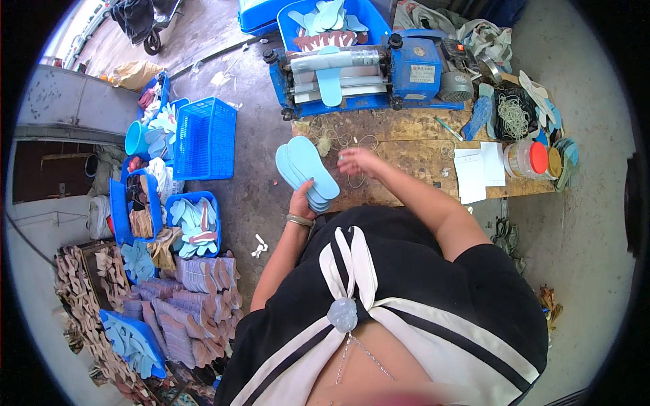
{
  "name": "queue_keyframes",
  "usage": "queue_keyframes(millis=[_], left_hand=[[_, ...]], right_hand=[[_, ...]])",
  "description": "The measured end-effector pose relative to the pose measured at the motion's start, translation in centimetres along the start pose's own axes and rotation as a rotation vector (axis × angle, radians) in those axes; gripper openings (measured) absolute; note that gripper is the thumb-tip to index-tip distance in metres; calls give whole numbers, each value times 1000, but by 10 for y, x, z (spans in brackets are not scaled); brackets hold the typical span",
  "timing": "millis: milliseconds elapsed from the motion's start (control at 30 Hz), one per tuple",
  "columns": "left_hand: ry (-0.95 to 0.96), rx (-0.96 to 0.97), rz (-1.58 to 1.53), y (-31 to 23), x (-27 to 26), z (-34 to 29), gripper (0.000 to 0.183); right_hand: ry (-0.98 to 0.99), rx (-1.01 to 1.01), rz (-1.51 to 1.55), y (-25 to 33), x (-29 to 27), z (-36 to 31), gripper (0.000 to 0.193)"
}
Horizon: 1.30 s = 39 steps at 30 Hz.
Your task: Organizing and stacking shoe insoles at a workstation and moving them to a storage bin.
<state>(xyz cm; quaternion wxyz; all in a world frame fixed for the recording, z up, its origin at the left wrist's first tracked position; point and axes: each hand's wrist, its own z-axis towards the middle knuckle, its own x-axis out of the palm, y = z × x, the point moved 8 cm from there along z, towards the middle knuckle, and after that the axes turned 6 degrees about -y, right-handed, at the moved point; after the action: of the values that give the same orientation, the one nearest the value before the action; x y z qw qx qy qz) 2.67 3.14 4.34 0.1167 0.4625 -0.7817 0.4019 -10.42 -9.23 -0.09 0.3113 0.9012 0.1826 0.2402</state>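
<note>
Gripping a stack of light blue insoles [308, 174] from below, the left hand [302, 201] sits at the near left corner of the wooden table [406, 159]. Fingers are mostly hidden under the stack; the thumb is pressed to its near end, so the hand is closed on it. A metal bangle [300, 220] circles that wrist. The insoles are flat, smooth foam-like sheets with rounded toes, fanned slightly. Long axis runs from the hand up and left, toes pointing away from the person toward the far left.

The right hand [359, 161] hovers over the table just right of the stack, fingertips pinched together; whatever is in the pinch is too small to make out, maybe a thin band. Loose thin loops [338, 141] lie on the rough, stained tabletop near it.

At the far table edge is a blue roller machine [369, 71] with shiny metal rollers, one blue insole [330, 78] hanging through it, long axis toward the person. Behind it a blue crate [328, 24] of insoles is cut off by the picture's top. White paper sheets [479, 169] and a clear jar with a red lid [529, 159] sit on the right. An empty-looking blue mesh basket [204, 137] stands on the concrete floor to the left, with piles of soles [196, 298] nearer, blurred toward the rim.
</note>
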Motion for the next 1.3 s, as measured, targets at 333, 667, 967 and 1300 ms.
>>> queue_keyframes(millis=[333,667,967,1300], left_hand=[[-37,31,158,5,11,9,39],[-115,-10,33,4,10,9,35],[-119,-30,108,9,-4,17,37],[-143,-7,124,9,-4,9,39]], right_hand=[[315,-8,-171,-28,42,-50,31],[-383,-733,-1108,55,-6,-58,28],[-73,-182,-93,24,-4,-33,24],[-24,-149,386,50,12,-32,23]])
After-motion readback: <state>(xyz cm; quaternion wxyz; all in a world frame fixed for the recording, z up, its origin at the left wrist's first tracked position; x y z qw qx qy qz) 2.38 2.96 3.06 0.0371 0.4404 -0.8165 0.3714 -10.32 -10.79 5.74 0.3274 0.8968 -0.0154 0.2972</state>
